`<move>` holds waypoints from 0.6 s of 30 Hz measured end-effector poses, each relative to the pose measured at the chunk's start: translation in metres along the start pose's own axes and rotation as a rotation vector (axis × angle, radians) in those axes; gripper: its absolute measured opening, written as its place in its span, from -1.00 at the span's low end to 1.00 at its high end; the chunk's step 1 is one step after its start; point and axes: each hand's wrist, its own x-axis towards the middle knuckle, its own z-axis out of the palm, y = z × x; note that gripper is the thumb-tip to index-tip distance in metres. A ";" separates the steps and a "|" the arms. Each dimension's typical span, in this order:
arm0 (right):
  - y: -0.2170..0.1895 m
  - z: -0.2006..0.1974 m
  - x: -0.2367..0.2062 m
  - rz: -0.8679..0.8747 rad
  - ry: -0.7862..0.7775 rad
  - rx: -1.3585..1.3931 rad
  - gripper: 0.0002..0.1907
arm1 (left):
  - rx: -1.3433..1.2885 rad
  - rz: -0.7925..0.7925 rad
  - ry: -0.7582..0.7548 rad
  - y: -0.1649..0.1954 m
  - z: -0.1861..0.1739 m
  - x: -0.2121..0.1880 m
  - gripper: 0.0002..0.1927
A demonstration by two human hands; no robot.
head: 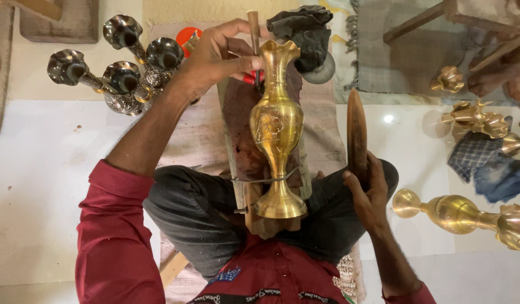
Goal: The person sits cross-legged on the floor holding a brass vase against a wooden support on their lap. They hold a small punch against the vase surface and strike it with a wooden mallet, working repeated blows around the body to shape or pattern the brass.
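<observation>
Brass vase lying on a wooden block across the seated person's lap.
Left hand is closed on a thin chisel at the vase's mouth; right hand, beside the vase's foot, is clamped on a wooden mallet. Chisel tip hidden behind the flared rim.

No packages, signs or screens show anywhere in the head view. The only label-like things are on the person's own clothing at the bottom edge: a small blue patch with pale marks, roughly rectangular and tilted, sewn on the dark red shirt just below the lap, and beneath it a narrow black band with pale lettering that curves across the shirt from left of centre to right of centre. Both are partly cut off or too small to make out in any further detail.
</observation>
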 end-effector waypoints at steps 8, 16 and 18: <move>-0.002 0.002 0.005 0.102 -0.001 -0.093 -0.47 | 0.044 0.115 -0.234 -0.004 0.017 0.010 -0.46; -0.001 0.000 0.016 -0.111 -0.035 -0.205 -0.48 | 0.079 0.163 -0.449 -0.009 0.040 0.031 -0.50; -0.002 0.001 0.020 -0.093 -0.047 -0.216 -0.48 | 0.139 0.140 -0.457 -0.011 0.044 0.035 -0.51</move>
